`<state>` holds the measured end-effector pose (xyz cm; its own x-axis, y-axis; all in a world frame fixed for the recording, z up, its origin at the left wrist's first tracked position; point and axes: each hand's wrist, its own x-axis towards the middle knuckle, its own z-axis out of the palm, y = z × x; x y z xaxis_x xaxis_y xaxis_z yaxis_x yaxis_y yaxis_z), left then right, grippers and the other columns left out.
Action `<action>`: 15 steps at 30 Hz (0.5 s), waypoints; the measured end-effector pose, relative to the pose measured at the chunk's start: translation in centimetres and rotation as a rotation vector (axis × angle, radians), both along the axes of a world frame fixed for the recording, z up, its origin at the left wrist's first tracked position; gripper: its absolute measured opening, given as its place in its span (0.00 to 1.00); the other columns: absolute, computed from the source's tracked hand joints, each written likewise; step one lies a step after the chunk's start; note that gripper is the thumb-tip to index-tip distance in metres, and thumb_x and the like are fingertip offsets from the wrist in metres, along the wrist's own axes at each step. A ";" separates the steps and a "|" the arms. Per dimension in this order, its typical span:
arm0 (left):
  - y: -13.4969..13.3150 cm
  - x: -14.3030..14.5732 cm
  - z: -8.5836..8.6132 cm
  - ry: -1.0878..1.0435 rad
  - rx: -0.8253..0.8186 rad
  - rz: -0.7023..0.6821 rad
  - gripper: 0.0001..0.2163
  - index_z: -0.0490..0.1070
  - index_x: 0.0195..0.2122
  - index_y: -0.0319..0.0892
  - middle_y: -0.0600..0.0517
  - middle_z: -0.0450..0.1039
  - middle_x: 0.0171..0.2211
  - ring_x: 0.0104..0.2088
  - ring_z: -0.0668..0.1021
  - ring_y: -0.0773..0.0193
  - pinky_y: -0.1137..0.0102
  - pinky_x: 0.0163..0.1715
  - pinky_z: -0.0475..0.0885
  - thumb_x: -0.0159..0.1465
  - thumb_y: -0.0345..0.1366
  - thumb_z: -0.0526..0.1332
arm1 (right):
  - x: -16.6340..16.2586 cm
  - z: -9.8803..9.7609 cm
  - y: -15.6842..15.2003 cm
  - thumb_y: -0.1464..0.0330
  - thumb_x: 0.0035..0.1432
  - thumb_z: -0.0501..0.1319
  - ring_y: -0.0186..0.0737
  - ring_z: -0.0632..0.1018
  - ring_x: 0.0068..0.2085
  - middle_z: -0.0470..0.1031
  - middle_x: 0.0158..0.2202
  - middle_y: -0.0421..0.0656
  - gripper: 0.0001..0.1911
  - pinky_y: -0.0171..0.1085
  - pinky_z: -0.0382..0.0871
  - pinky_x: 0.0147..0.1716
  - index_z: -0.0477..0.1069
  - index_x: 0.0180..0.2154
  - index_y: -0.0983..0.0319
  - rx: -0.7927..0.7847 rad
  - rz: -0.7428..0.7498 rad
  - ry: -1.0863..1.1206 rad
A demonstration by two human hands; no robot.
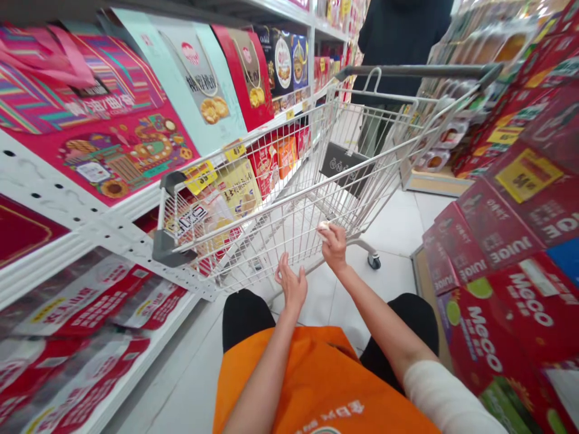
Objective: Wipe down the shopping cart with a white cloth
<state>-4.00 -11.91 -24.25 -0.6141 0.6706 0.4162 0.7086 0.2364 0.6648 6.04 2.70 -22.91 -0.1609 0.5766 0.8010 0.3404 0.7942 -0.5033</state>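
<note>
My right hand [335, 247] is closed on a small white wad [323, 226], perhaps a tissue or cloth, just in front of the cart's wire side. Lower and to the left, my left hand [292, 284] holds nothing, its fingers loosely curved and the thumb apart. Both hands are close to the wire shopping cart [280, 208], which stands across the aisle. A dark panel with white lettering [347, 167] is on the cart's wire near its handle end. My knees are bent on either side of my orange apron [316, 374].
Gift boxes [199, 72] and packaged foods line the white shelf [131, 211] at left. Stacked red drink cartons [488, 325] rise at right. A person in dark clothes [398, 36] stands behind the cart handle [420, 71]. A caster [374, 261] rests on the tiled floor.
</note>
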 end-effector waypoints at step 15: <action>-1.2 -1.1 0.8 -0.058 -0.005 -0.095 0.28 0.48 0.66 0.40 0.36 0.62 0.64 0.63 0.67 0.51 0.50 0.61 0.56 0.66 0.40 0.53 | -1.4 1.2 -2.2 0.78 0.60 0.51 0.45 0.70 0.53 0.71 0.48 0.47 0.21 0.48 0.67 0.56 0.76 0.46 0.57 0.050 0.059 -0.077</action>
<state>-5.13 -13.12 -23.48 -0.5709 0.7287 0.3783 0.6884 0.1738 0.7042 4.66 0.51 -21.72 -0.2561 0.5237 0.8125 0.3284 0.8377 -0.4364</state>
